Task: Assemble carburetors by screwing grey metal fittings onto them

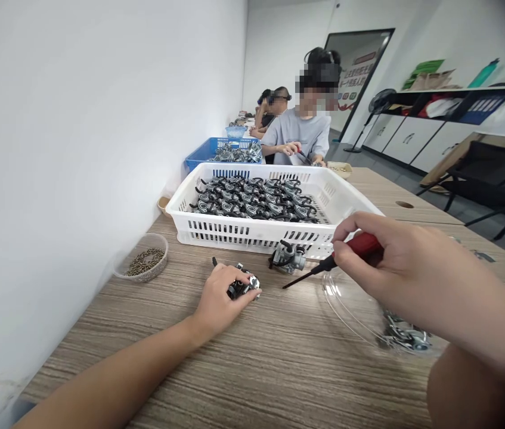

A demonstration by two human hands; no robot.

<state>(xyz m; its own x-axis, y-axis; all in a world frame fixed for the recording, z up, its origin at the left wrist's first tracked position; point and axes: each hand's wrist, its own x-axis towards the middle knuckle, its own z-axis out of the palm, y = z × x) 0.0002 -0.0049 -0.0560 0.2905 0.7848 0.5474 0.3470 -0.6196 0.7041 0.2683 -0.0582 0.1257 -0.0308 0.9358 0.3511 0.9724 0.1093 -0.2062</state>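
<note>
Left hand [220,298] clamps a small metal part [244,286] against the table [279,369]; right hand [386,262] grips a red-handled screwdriver [337,259], tip near the part, white basket [270,232] behind.

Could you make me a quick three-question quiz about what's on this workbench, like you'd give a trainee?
1. True or false: the right hand holds a red-handled screwdriver.
2. What does the left hand rest on? A) a small metal part on the table B) the white basket C) the clear dish of small brown bits
3. Fill in: the basket behind the white one is coloured ____.

Key: 1 true; 2 A; 3 blue.
</note>
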